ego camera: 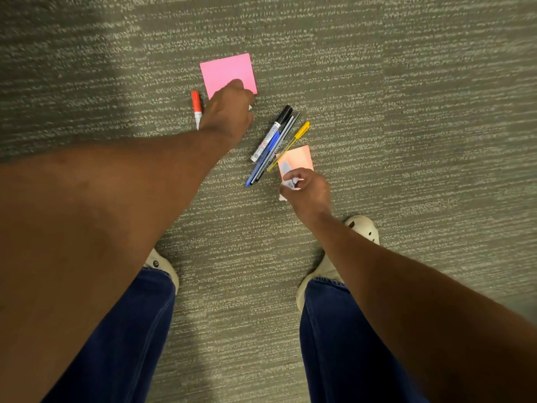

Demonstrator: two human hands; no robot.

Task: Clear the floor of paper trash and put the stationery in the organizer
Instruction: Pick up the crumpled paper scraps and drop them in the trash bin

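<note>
A pink square of paper (226, 71) lies flat on the carpet. My left hand (228, 112) reaches over its near edge, fingers curled, with a bit of white showing at its right side. A red marker (196, 107) lies just left of that hand. A bundle of pens lies in the middle: a black-capped marker (273, 132), a blue pen (263, 161) and a yellow pen (293, 141). An orange paper (297, 159) lies beside them. My right hand (306, 191) is closed on crumpled white paper (290, 183) at the orange paper's near edge.
Grey-green carpet (406, 112) fills the view. My two feet in light shoes (364, 228) and blue jeans (130, 330) stand just behind the objects. No organizer or bin is in view.
</note>
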